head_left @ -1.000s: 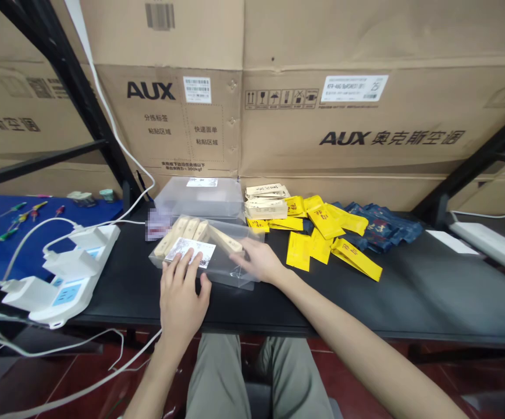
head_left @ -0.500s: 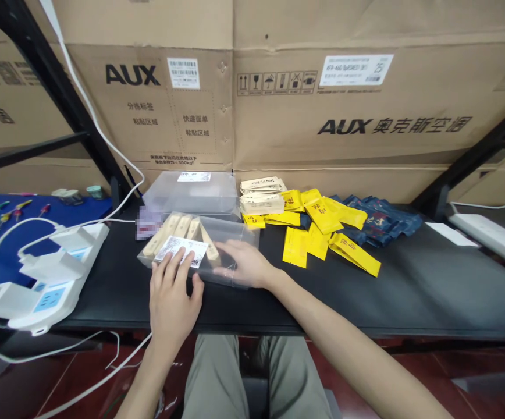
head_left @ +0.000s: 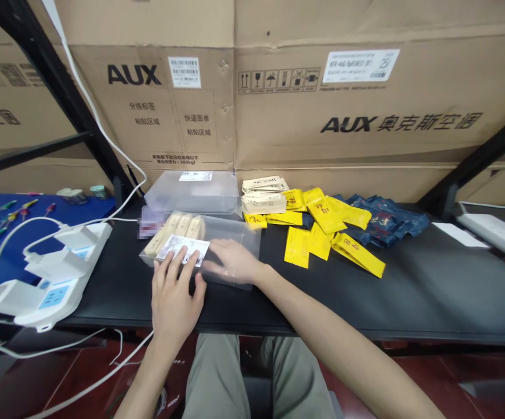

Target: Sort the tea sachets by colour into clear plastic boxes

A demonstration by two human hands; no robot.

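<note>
Power strip: a white one [head_left: 67, 273] at the table's left, plugs seated in it.
Near clear box: lying by the table's front edge [head_left: 252, 235], with a row of cream packets [head_left: 169, 233] slanting side by side in its left part.
Left hand: laid [head_left: 176, 294] on the box's front and its white label [head_left: 187, 249], fingers slightly apart, gripping nothing.
Rear clear box: just behind [head_left: 195, 196], labelled too (its cloudy plastic hides whatever it may hold).
Right hand: in the near box's right part [head_left: 235, 262], fingers toward the packets; blurred, so I can't tell whether they pinch one.
Loose cream packets: piled [head_left: 263, 203] right of the rear box.
Yellow packets: scattered [head_left: 326, 216] beside those.
Blue packets: heaped [head_left: 390, 218] farthest right.
</note>
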